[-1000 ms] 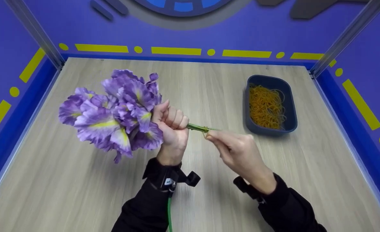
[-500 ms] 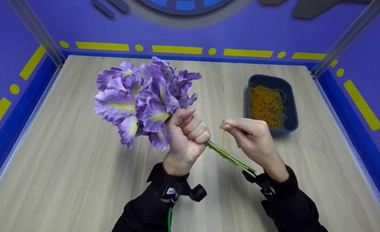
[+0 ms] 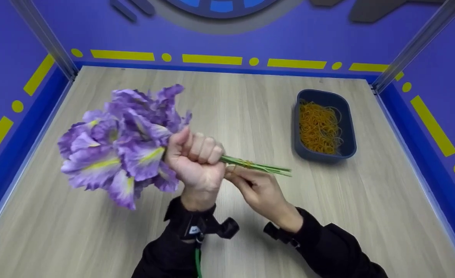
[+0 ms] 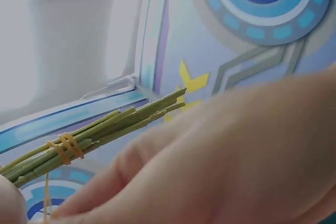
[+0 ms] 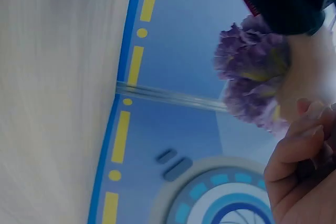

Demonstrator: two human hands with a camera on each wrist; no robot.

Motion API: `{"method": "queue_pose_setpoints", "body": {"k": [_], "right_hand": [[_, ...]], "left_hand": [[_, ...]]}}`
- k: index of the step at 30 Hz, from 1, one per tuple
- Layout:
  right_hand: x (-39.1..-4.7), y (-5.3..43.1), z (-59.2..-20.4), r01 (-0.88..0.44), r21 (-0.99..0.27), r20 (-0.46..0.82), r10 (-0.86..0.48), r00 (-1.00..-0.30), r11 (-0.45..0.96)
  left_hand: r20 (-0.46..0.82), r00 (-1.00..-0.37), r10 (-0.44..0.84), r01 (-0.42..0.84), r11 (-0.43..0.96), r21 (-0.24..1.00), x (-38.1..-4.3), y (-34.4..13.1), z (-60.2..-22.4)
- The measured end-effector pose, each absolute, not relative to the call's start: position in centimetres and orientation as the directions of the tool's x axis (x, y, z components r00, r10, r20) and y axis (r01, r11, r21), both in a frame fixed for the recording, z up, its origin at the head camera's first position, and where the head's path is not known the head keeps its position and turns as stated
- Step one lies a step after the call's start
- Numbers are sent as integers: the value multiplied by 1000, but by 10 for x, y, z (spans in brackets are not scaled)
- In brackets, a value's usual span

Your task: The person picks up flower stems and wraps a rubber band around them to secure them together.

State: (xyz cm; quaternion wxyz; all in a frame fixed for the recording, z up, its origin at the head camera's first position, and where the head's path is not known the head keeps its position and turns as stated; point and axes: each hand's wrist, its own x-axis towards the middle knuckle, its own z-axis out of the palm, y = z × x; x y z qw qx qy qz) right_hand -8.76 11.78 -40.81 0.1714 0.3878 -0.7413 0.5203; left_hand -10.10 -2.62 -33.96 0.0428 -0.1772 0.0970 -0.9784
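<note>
A bunch of purple artificial irises (image 3: 107,150) is gripped by its stems in my left hand (image 3: 196,158), blooms to the left. The green stems (image 3: 269,167) stick out to the right of the fist. An orange rubber band (image 4: 65,148) wraps them in several turns. My right hand (image 3: 260,191) is just below the stems and pinches a stretched loop of the band, which shows in the left wrist view running down from the stems to the fingertips. In the right wrist view, the irises (image 5: 252,72) appear behind the curled right fingers (image 5: 296,150).
A dark blue tub (image 3: 350,133) holding a heap of orange rubber bands (image 3: 318,127) stands at the right of the wooden table (image 3: 250,104). Blue and purple panels (image 3: 227,42) with yellow marks enclose the table. A green cable (image 3: 197,262) hangs from the left wrist strap.
The bouquet swung rightward with the stems tilting down, then came back left. My right hand rose above the stems, pulling the band up, and is now below them with the band drawn down.
</note>
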Motion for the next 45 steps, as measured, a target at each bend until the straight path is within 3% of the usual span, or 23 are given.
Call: {"method": "queue_pose_setpoints", "body": {"k": [4, 13, 20, 23, 27, 32, 37, 45], "right_hand": [[-81, 115, -401, -804, -581, 722, -376, -580, 125], [-78, 122, -388, -916, -313, 855, -346, -387, 251], [-80, 134, -376, -924, -255, 874, -340, -346, 285], [-81, 144, -369, -915, -316, 863, -325, -387, 251], [-82, 161, -358, -854, -466, 801, -299, -518, 231], [-81, 177, -349, -756, -578, 685, -320, -654, 308], [-81, 185, -344, -723, -577, 631, -355, -690, 380], [-82, 191, -343, -728, -535, 617, -390, -683, 429]], "left_hand": [[335, -925, -180, 108, -969, -221, -104, -35, -338], [376, -899, -225, 232, -972, -27, -108, -35, -340], [320, -923, -215, 209, -976, -54, -111, -40, -339], [314, -931, -188, 177, -982, -64, -110, -40, -338], [335, -931, -145, 137, -989, -46, -109, -38, -338], [343, -933, -111, 92, -993, -71, -109, -40, -339], [333, -937, -108, 70, -990, -124, -109, -47, -337], [287, -949, -131, 101, -988, -119, -109, -51, -335]]}}
